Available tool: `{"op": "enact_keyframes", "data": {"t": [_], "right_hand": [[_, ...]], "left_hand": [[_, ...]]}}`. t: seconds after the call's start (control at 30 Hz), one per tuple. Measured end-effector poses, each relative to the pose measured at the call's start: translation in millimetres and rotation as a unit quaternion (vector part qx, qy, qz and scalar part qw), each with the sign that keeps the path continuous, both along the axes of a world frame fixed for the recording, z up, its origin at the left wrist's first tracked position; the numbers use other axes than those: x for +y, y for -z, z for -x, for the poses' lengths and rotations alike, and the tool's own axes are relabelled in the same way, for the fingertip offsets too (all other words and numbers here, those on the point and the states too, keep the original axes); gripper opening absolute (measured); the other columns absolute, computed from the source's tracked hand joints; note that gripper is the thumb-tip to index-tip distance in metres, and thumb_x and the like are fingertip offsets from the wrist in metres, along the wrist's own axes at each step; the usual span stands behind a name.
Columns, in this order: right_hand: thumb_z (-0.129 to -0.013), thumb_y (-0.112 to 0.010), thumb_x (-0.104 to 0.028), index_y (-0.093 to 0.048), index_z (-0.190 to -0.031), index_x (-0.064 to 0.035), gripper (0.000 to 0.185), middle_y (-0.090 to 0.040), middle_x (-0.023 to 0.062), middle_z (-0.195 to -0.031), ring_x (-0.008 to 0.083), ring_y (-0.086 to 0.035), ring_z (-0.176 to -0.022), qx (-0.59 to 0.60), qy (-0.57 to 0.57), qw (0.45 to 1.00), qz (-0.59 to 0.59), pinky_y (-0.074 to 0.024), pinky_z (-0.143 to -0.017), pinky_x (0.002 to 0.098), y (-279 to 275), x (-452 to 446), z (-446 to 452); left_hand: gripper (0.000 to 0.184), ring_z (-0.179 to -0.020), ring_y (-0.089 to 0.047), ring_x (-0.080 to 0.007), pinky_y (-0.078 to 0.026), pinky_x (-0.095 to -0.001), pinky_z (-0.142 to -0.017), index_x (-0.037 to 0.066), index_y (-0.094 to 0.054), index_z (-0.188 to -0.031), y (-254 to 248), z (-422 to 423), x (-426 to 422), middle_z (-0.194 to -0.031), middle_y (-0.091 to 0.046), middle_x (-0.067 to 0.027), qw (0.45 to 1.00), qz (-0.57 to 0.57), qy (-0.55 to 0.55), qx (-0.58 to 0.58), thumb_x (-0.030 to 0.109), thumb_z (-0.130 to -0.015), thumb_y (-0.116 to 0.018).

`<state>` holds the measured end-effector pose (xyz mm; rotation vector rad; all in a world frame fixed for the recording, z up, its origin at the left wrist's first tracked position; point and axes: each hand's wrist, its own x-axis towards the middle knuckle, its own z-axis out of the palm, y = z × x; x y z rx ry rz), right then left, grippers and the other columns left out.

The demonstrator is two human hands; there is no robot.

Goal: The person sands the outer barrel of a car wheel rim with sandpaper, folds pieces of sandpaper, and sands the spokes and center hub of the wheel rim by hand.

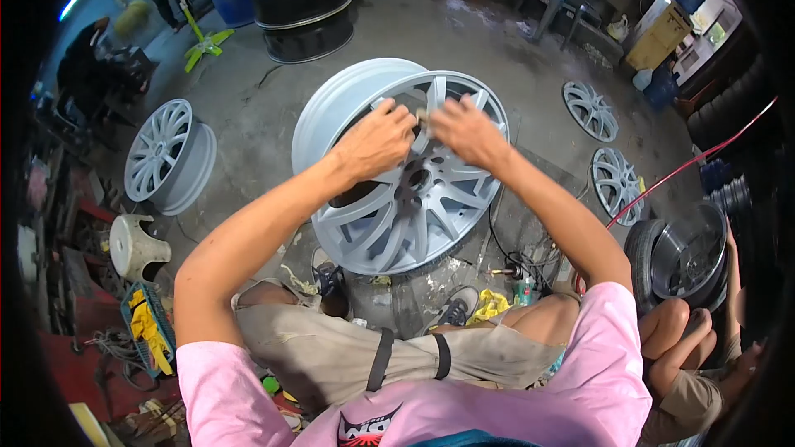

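Observation:
A large pale grey alloy wheel rim (447, 236) stands tilted in front of me, its spoked face turned up toward me. Over its upper spokes, my left hand (377, 142) is closed, fingers curled in a pinch. Close beside it, my right hand (470, 134) has its fingers bent together and blurred by motion. Something small and tan shows between the fingertips, too smeared to name. Dark patches mark the rim around its centre hub.
Another grey rim (161, 153) stands at the left near a white stool (139, 247). Black rims (302, 16) are stacked behind. Two spoked wheel faces (590, 112) lie at right. Cables (530, 265) run by my feet. A co-worker's knee (665, 323) is beside a tyre (642, 261).

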<state>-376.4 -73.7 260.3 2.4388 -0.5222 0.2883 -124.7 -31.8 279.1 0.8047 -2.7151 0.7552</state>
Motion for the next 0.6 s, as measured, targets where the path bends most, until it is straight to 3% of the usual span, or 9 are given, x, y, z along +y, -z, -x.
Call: {"op": "enact_keyframes", "data": {"t": [0.07, 0.13, 0.2, 0.3, 0.37, 0.4, 0.47, 0.53, 0.6], "right_hand": [[-0.093, -0.064, -0.02, -0.076, -0.11, -0.0137, 0.022, -0.062, 0.0009, -0.127, 0.0198, -0.054, -0.111, -0.042, 0.066, 0.997, -0.026, -0.0421, -0.093, 0.0381, -5, -7, -6], [-0.093, -0.063, -0.019, -0.076, -0.111, -0.0124, 0.023, -0.061, 0.0018, -0.127, 0.0205, -0.054, -0.109, -0.024, 0.06, 0.997, -0.034, -0.0431, -0.092, 0.0388, 7, 0, -11], [-0.095, -0.063, -0.019, -0.076, -0.113, -0.0111, 0.023, -0.061, 0.0022, -0.122, 0.0203, -0.055, -0.108, -0.023, 0.004, 0.999, -0.041, -0.0439, -0.091, 0.0402, 52, 19, -11], [-0.096, -0.064, -0.021, -0.075, -0.115, -0.0103, 0.025, -0.062, 0.0025, -0.121, 0.0203, -0.055, -0.108, -0.024, 0.07, 0.993, -0.095, -0.0442, -0.09, 0.0402, 61, 51, -8], [-0.097, -0.065, -0.022, -0.073, -0.118, -0.0077, 0.027, -0.062, 0.0034, -0.115, 0.0203, -0.055, -0.106, -0.097, 0.067, 0.981, -0.155, -0.0441, -0.088, 0.0393, 52, 63, 8], [-0.098, -0.065, -0.022, -0.072, -0.12, -0.0057, 0.028, -0.059, 0.0042, -0.105, 0.0209, -0.055, -0.102, -0.129, 0.048, 0.984, -0.11, -0.0435, -0.086, 0.0382, 46, 60, 20], [-0.096, -0.066, -0.021, -0.07, -0.124, -0.0061, 0.032, -0.061, 0.0051, -0.109, 0.0217, -0.055, -0.1, -0.203, 0.147, 0.962, -0.109, -0.0438, -0.086, 0.0388, 35, 55, 35], [-0.095, -0.064, -0.019, -0.069, -0.129, -0.0081, 0.036, -0.064, 0.0045, -0.117, 0.0218, -0.056, -0.102, -0.187, 0.169, 0.962, -0.108, -0.0448, -0.087, 0.0395, 33, 40, 44], [-0.095, -0.061, -0.017, -0.068, -0.132, -0.0084, 0.038, -0.065, 0.0032, -0.122, 0.0218, -0.057, -0.103, -0.049, 0.14, 0.988, -0.045, -0.0454, -0.087, 0.0401, 37, 13, 53]], "left_hand": [[0.015, -0.1, -0.058, -0.0233, -0.045, -0.04, -0.094, 0.008, -0.071, -0.079, -7, 0, -2, -0.094, -0.062, -0.0074, 1.0, 0.013, 0.004, 0.003, 0.02, -0.087, -0.066], [0.015, -0.1, -0.058, -0.0238, -0.045, -0.0401, -0.095, 0.008, -0.07, -0.078, -15, 0, -3, -0.093, -0.062, -0.0078, 1.0, 0.009, -0.01, 0.02, 0.02, -0.087, -0.066], [0.015, -0.1, -0.059, -0.0246, -0.045, -0.0409, -0.096, 0.008, -0.07, -0.076, -22, -2, 0, -0.091, -0.061, -0.008, 0.999, 0.014, -0.007, 0.035, 0.019, -0.086, -0.067], [0.012, -0.103, -0.06, -0.0259, -0.046, -0.0421, -0.097, 0.007, -0.071, -0.083, -32, -11, 8, -0.095, -0.062, -0.0086, 0.998, -0.014, 0.001, 0.057, 0.018, -0.084, -0.07], [0.016, -0.107, -0.061, -0.0273, -0.047, -0.043, -0.096, 0.005, -0.071, -0.095, -43, -17, 17, -0.102, -0.062, -0.0094, 0.992, 0.013, 0.026, 0.12, 0.014, -0.083, -0.074], [0.016, -0.107, -0.061, -0.0273, -0.047, -0.043, -0.096, 0.005, -0.071, -0.095, -45, -18, 20, -0.102, -0.062, -0.0094, 0.992, 0.011, 0.035, 0.121, 0.014, -0.083, -0.074], [0.027, -0.11, -0.061, -0.0282, -0.047, -0.043, -0.094, 0.006, -0.07, -0.108, -45, -19, 23, -0.108, -0.061, -0.0101, 0.984, 0.004, -0.018, 0.178, 0.01, -0.082, -0.077], [0.033, -0.107, -0.061, -0.0288, -0.047, -0.0428, -0.091, 0.007, -0.069, -0.113, -45, -14, 24, -0.109, -0.061, -0.0105, 0.979, 0.0, -0.024, 0.204, 0.007, -0.081, -0.078], [0.041, -0.104, -0.061, -0.0295, -0.047, -0.0422, -0.089, 0.007, -0.066, -0.12, -48, -11, 28, -0.111, -0.061, -0.0105, 0.966, -0.02, -0.096, 0.24, 0.009, -0.081, -0.078]]}}
